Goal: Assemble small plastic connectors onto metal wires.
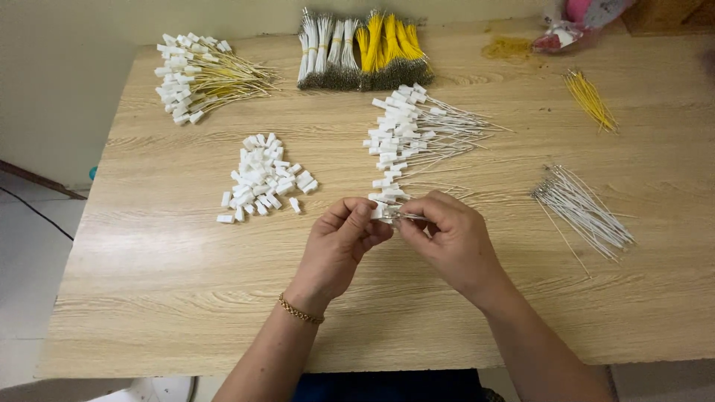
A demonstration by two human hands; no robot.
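Note:
My left hand (341, 242) pinches a small white plastic connector (380, 211) between thumb and fingers. My right hand (447, 237) holds a thin white wire (406, 216) by its end at the connector. Both hands meet over the wooden table (179, 260), just below a pile of white connectors with white wires attached (406, 134). A heap of loose white connectors (262, 180) lies to the left of my hands. A loose bunch of white wires (585, 208) lies to the right.
At the back left lies a pile of connectors with yellow wires (197, 74). Bundles of white and yellow wires (365, 52) rest at the back centre. A small bunch of yellow wires (590, 98) and a plastic bag (566, 33) are at the back right.

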